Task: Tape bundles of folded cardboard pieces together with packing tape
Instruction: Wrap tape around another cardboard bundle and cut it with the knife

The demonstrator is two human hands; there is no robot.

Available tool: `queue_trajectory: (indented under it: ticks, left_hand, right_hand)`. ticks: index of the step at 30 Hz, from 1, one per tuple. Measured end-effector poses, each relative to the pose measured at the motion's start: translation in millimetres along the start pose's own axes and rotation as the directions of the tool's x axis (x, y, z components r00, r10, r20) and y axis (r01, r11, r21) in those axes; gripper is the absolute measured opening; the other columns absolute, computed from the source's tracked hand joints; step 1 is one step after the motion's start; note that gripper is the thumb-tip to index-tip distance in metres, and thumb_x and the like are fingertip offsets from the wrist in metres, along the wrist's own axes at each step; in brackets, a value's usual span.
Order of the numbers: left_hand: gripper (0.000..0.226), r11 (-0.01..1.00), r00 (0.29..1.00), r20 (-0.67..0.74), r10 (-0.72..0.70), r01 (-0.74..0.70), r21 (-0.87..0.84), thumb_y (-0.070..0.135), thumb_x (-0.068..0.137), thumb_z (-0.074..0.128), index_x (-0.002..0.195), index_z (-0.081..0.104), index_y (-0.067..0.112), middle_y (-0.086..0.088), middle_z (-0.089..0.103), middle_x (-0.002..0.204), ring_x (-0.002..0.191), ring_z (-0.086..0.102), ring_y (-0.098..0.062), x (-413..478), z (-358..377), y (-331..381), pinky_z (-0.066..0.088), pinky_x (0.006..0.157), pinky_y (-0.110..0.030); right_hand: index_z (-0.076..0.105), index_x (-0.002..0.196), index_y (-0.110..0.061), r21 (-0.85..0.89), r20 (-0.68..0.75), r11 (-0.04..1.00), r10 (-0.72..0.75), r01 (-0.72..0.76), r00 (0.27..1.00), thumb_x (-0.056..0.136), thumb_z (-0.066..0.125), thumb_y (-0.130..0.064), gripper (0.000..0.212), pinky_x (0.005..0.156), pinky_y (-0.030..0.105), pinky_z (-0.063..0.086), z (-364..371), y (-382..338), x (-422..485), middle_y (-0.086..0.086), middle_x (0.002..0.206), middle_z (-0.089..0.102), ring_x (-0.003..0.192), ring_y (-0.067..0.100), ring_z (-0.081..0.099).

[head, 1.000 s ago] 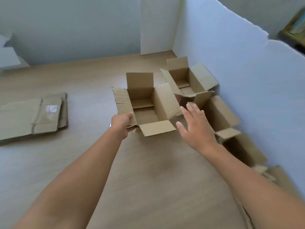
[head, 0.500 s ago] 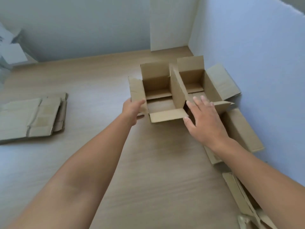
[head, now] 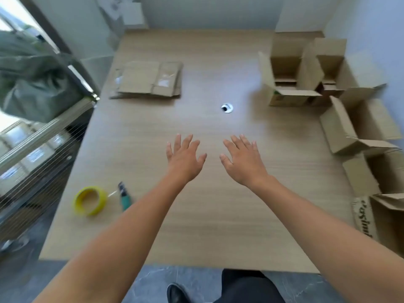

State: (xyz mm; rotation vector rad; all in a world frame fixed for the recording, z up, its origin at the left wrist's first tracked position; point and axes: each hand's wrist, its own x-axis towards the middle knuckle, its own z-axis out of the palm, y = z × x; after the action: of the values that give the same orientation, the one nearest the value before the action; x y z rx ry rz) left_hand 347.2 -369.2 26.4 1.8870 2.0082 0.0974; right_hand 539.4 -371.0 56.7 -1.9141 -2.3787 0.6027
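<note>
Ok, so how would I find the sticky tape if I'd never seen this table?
Start at the big wooden table and go to its near left corner. The tape is the ring lying flat there, just left of a green-handled cutter. It's the only bright yellow thing on the table, while the cutter beside it is long and thin.

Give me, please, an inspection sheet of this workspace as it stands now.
Surface: wooden table with a round grommet set in it.
Job's things: flattened cardboard bundle at far left, tape patches on it; yellow tape roll and green utility knife near the left edge; open cardboard boxes lined along the right side.
Clutter: nothing seen.
Hands: left hand and right hand open, fingers spread, holding nothing, over the table's middle.
Cables: nothing seen.
Surroundings: wire rack and green bag on the left; pale walls; grey floor.
</note>
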Motion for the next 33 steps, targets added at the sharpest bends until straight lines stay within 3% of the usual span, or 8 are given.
queue_trajectory:
  ticks: [7,14,25,33]
  left_hand:
    - [0.056,0.98,0.979,-0.08,-0.185,0.178,-0.085,0.06,0.097,0.042,0.148,0.039,0.036,0.005,0.013,0.167,0.155,-0.006,-0.027,-122,-36,-154,-0.007,0.122,-0.055]
    - [0.059,0.97,0.969,-0.112,-0.222,0.208,-0.128,0.058,0.097,0.043,0.149,0.039,0.031,0.002,0.014,0.167,0.155,-0.005,-0.027,-109,-70,-218,-0.01,0.121,-0.054]
    - [0.066,0.976,0.972,-0.105,-0.209,0.201,-0.08,0.064,0.097,0.039,0.152,0.034,0.028,0.003,0.015,0.166,0.155,-0.004,-0.025,41,-120,-274,-0.01,0.121,-0.051]
    - [0.073,0.991,0.994,-0.043,-0.096,0.092,-0.094,0.066,0.098,0.036,0.156,0.027,0.023,-0.001,0.008,0.168,0.155,-0.006,-0.026,226,-145,-311,-0.001,0.125,-0.051]
  right_hand:
    - [0.031,0.157,-0.023,0.013,0.034,0.995,-0.097,0.097,0.995,0.105,0.036,-0.05,0.06,0.125,0.052,0.001,57,-150,-48,0.004,0.169,0.019,0.157,0.023,0.003]
    - [0.03,0.158,-0.023,-0.025,0.034,0.991,-0.134,0.135,0.99,0.104,0.035,-0.055,0.063,0.126,0.051,0.003,66,-206,-17,0.004,0.169,0.019,0.157,0.023,0.004]
    - [0.025,0.161,-0.023,-0.003,0.014,0.996,-0.094,0.094,0.995,0.105,0.034,-0.053,0.064,0.126,0.047,0.001,58,-245,130,0.004,0.169,0.016,0.157,0.022,0.003]
    - [0.024,0.16,-0.021,-0.005,-0.066,0.999,0.037,-0.037,0.997,0.104,0.037,-0.052,0.065,0.127,0.044,0.003,52,-243,284,0.004,0.169,0.014,0.157,0.022,0.003]
